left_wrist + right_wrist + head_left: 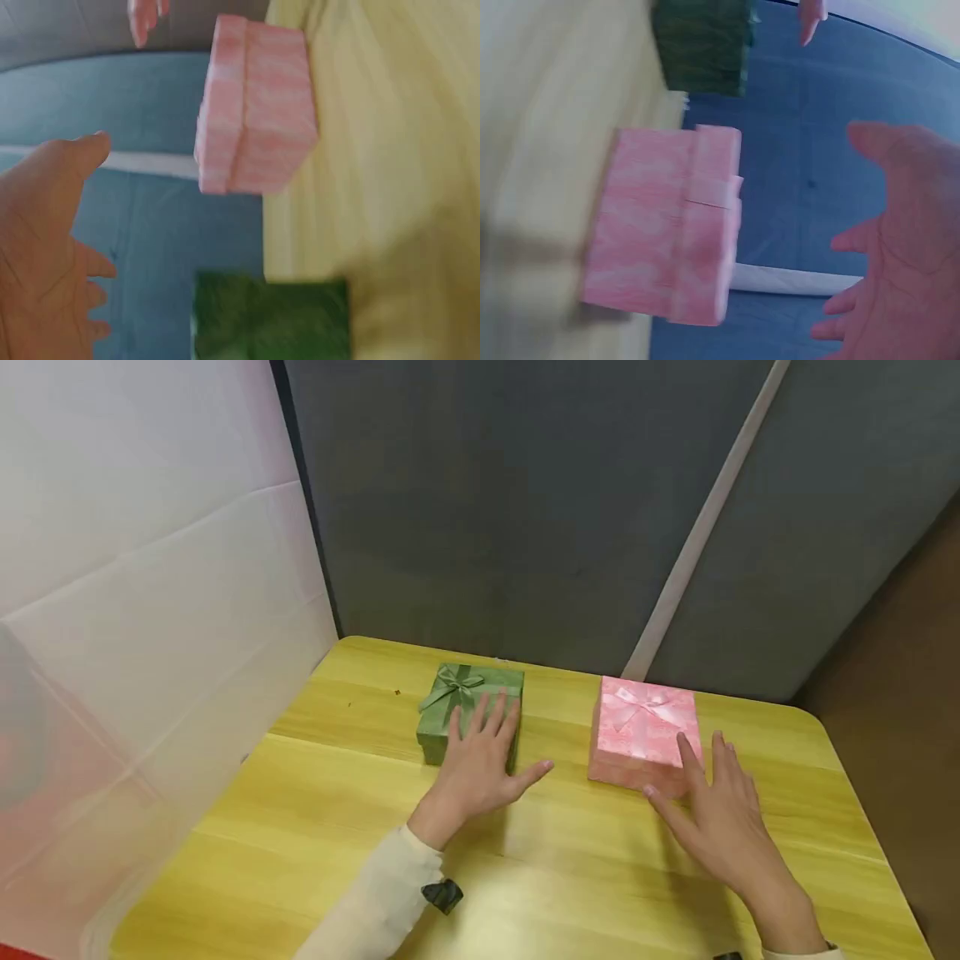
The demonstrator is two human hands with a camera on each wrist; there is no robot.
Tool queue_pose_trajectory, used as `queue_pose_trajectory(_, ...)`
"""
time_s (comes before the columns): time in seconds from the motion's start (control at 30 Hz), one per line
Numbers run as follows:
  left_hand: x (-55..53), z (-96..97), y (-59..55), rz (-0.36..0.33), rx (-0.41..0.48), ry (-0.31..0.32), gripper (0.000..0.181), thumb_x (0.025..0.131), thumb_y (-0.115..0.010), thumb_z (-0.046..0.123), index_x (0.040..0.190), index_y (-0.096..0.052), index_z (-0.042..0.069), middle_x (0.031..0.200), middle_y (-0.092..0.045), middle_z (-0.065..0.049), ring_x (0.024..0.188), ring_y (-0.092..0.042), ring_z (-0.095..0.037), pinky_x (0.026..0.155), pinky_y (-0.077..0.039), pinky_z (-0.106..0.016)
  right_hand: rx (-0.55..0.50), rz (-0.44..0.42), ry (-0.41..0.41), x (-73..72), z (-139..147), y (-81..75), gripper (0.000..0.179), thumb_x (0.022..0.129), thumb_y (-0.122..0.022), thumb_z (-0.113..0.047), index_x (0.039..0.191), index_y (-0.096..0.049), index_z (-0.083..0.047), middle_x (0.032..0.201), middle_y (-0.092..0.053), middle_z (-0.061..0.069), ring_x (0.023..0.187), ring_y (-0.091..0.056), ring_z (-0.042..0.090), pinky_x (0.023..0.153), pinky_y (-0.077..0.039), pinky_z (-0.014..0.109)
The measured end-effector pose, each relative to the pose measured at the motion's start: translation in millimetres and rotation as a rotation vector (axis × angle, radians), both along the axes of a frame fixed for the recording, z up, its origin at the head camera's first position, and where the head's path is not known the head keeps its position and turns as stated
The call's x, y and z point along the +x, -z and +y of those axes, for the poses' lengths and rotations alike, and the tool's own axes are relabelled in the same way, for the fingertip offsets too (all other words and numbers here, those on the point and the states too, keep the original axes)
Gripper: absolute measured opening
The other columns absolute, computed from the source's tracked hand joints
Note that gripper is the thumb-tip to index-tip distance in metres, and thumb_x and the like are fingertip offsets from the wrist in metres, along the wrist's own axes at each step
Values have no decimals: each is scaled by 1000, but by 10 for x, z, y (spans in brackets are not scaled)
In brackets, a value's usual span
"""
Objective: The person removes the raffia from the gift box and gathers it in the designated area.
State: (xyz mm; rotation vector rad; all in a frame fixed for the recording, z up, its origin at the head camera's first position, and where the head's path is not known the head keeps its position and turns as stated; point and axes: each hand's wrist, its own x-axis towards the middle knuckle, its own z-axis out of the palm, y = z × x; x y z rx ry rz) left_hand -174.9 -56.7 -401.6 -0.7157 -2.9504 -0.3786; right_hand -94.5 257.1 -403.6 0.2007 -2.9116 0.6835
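Note:
A green gift box [480, 689] with a ribbon bow sits towards the back of the table, its lid on. My left hand [480, 768] hovers over its near side, fingers spread; in the left wrist view the palm stands apart from the green box [274, 319]. To the right is a pink gift box [645, 727], also lidded, with a pale pink bow. Near its front right corner my right hand [723, 822] is held up with spread fingers. The right wrist view shows a gap between that hand [907, 247] and the pink box [656, 225]. Neither hand holds anything.
The yellow wood-patterned table [322, 810] has rounded back corners. Behind it stands a dark grey panel [480, 510] crossed by a pale strip [705, 527]. A white sheet wall [172, 552] rises at the left, and a brown surface [892, 710] borders the right.

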Motion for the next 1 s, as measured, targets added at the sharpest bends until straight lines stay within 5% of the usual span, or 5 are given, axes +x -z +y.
queue_pose_trajectory(0.17,-183,373,-69,-124,-4,139,88,104,-39,66,164,-22,3,172,-11,-15,159,-10,-31,125,-12,-56,10,-42,-62,-280,85,-118,83,101,-65,-39,160,-25,3,156,-17,46,139,-24,68,105,-27,80)
queue_pose_trajectory(0.3,-421,710,42,-289,71,179,74,109,-37,53,159,-35,-2,166,-32,-17,153,-31,-29,124,-25,-41,-47,-122,-63,-572,218,-100,83,101,-66,-32,156,-23,13,153,-25,46,138,-29,64,108,-29,75)
queue_pose_trajectory(0.57,-619,1037,436,-793,709,-60,45,105,-61,36,121,-68,-5,102,-71,-12,95,-67,-24,95,-53,-46,-227,-402,182,-815,394,119,62,105,-56,-31,138,-45,21,126,-56,38,111,-56,47,95,-51,54)
queue_pose_trajectory(0.8,-577,1097,476,-849,865,-196,34,101,-69,30,108,-73,-3,85,-70,-7,78,-70,-22,89,-57,-46,-459,-487,329,-839,491,234,78,102,-63,-40,148,-38,18,144,-46,38,125,-50,46,102,-48,55)
queue_pose_trajectory(1.0,-561,1136,436,-873,895,-218,30,101,-69,25,106,-72,-4,82,-70,-8,74,-71,-22,91,-56,-49,-555,-508,382,-875,519,270,81,102,-63,-40,154,-32,13,155,-33,37,139,-38,49,114,-37,58)
